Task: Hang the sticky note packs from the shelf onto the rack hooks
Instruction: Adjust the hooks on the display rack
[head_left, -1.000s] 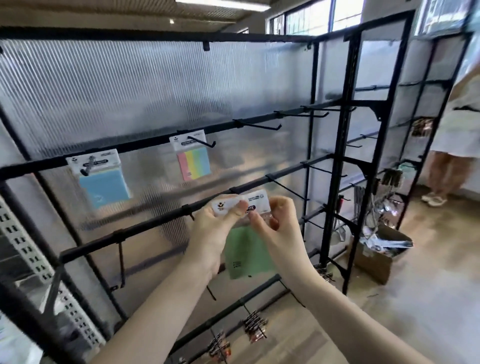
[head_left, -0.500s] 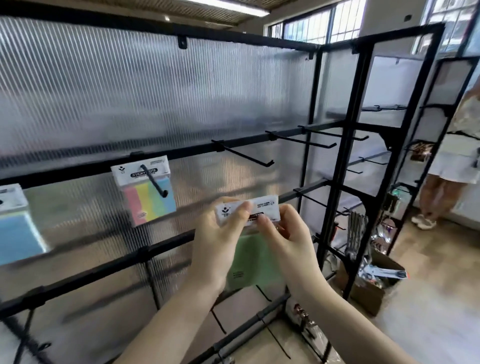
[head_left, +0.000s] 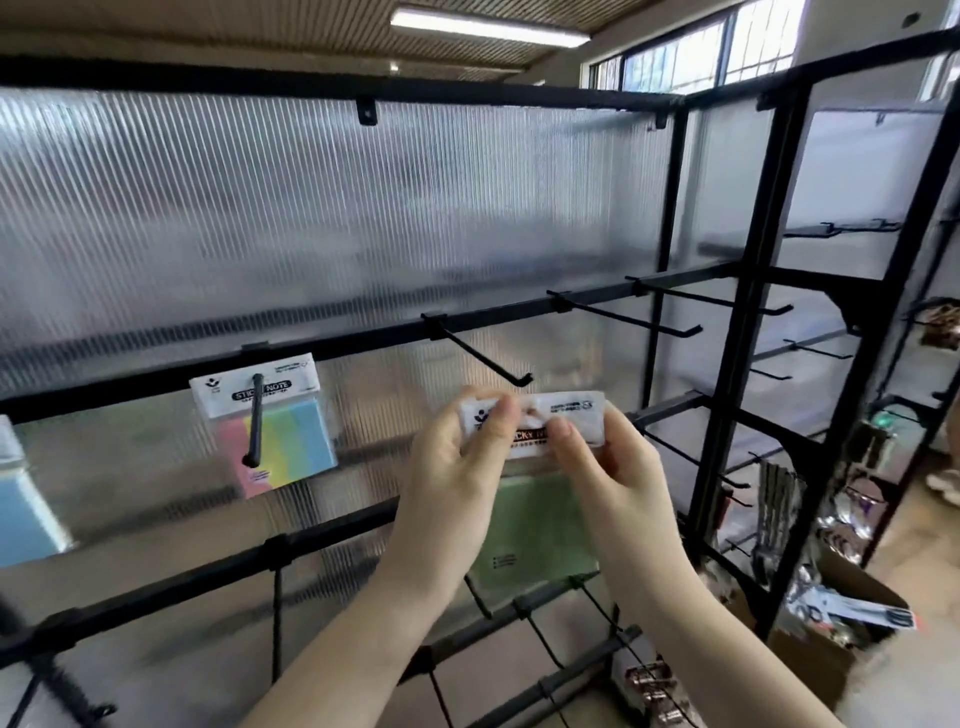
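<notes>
We hold a green pack (head_left: 540, 525) by its white header, left hand (head_left: 457, 467) and right hand (head_left: 613, 467) each pinching it, just below the tip of a bare hook (head_left: 483, 358) on the rack (head_left: 727, 415). Left of it a striped pack (head_left: 275, 436) hangs on its hook, a blue pack (head_left: 26, 509) beyond it at the far left

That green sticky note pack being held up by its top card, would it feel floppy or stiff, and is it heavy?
Probably light: the left hand and right hand hold the green pack by fingertip pinches on its white header alone. The header likely bends a little, since it looks like thin card in clear wrap. The pad below hangs flat, so it seems fairly stiff.
</notes>
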